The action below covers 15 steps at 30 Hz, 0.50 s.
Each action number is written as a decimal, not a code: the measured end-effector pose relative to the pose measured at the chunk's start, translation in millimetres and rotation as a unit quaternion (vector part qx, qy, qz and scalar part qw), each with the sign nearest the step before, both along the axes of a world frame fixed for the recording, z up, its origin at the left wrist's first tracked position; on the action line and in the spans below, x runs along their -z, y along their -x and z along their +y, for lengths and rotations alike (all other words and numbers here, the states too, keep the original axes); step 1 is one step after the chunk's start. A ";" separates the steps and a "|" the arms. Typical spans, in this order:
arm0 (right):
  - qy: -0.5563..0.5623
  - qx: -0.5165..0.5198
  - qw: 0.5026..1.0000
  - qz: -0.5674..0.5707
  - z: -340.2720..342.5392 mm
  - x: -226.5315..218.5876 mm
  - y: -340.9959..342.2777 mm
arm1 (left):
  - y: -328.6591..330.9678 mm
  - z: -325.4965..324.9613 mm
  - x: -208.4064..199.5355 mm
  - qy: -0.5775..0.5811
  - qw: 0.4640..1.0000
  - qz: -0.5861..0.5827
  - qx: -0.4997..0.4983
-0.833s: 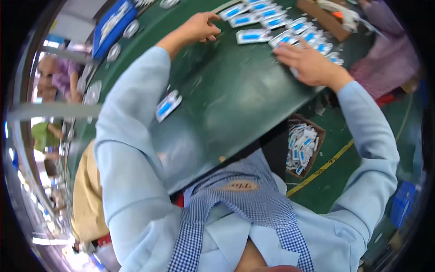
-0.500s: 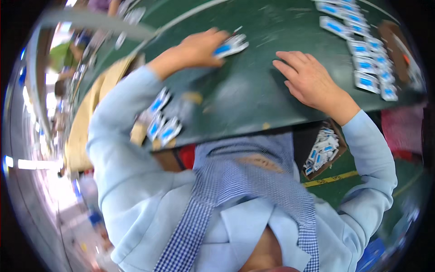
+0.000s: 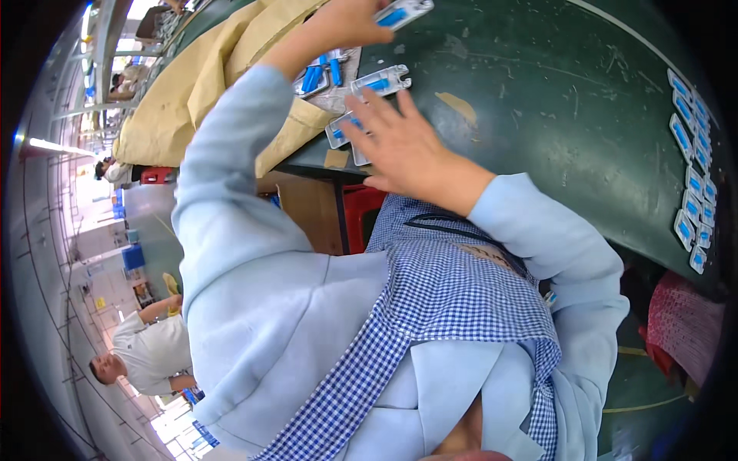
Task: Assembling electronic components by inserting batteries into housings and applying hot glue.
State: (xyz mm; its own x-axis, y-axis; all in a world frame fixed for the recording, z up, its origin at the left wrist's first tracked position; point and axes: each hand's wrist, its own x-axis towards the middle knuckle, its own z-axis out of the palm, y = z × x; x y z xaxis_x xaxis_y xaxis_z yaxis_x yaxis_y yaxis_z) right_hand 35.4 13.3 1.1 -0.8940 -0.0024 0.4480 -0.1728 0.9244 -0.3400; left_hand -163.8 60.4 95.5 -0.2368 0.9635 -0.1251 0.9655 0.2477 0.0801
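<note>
My left hand (image 3: 346, 24), at the far left of the green table (image 3: 530, 115), grips a small whitish plastic case with a blue insert (image 3: 404, 14) between thumb and fingers. Nearer me, my right hand (image 3: 411, 150) is spread open, palm down. Its fingertips reach over a few similar plastic cases at the table's left corner. One case (image 3: 382, 81) lies just beyond the fingers, and another (image 3: 338, 132) is partly covered by them. Whether the fingers touch them I cannot tell. Several blue pieces (image 3: 314, 77) lie in clear cases beside my left wrist.
Tan wrapping sheet (image 3: 207, 84) drapes over the table's left side. Rows of the same cases (image 3: 694, 173) lie along the right edge. A red stool (image 3: 360, 215) stands under the table. Pink cloth (image 3: 684, 326) hangs at right. A person in a white shirt (image 3: 157, 349) is at left.
The view has turned leftward. My right hand has moved left from the middle of the table to the cases at the corner. My left hand still holds a case, now at the view's top edge.
</note>
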 end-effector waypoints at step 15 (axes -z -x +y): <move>-0.092 0.062 0.990 -0.084 -18.7 15.5 48.3 | 57.9 -143.8 35.9 -0.199 0.934 -0.227 -0.189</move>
State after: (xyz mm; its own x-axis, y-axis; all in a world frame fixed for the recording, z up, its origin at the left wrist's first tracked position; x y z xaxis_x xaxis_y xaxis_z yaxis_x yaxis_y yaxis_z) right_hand -12.9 -5.4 -14.4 -0.9544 0.0438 0.2953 -0.0101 0.9839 -0.1786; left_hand -221.7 -83.4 59.6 -0.5794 0.8131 0.0555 0.6589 0.4272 0.6192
